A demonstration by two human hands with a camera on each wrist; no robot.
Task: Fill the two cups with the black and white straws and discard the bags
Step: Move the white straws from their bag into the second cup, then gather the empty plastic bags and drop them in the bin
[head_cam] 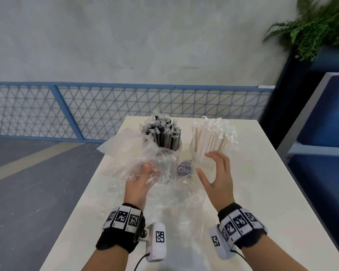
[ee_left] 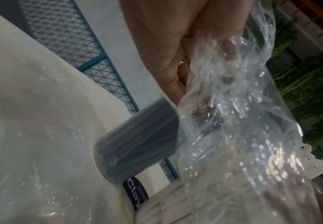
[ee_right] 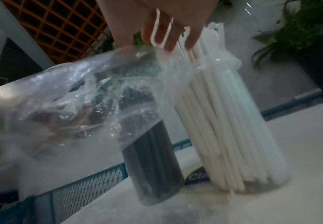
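Note:
Two clear cups stand at the far end of the white table [head_cam: 262,192]. The left cup holds black straws [head_cam: 162,133] [ee_left: 137,142] [ee_right: 153,163]; the right cup holds white straws [head_cam: 213,137] [ee_right: 233,136]. My left hand [head_cam: 147,171] [ee_left: 166,45] grips a crumpled clear plastic bag [head_cam: 129,153] [ee_left: 233,121] [ee_right: 70,98], lifted just in front of the black straws. With fingers spread, my right hand [head_cam: 205,163] [ee_right: 168,30] hovers before the white-straw cup and holds nothing. More clear plastic film [head_cam: 176,208] lies flat on the table between my wrists.
A round dark label [head_cam: 184,169] reading "Cla" lies between the cups. Behind the table runs a blue mesh fence [head_cam: 106,106]. A fern [head_cam: 317,26] and a blue seat [head_cam: 325,118] stand at the right. The table's left edge drops to grey floor.

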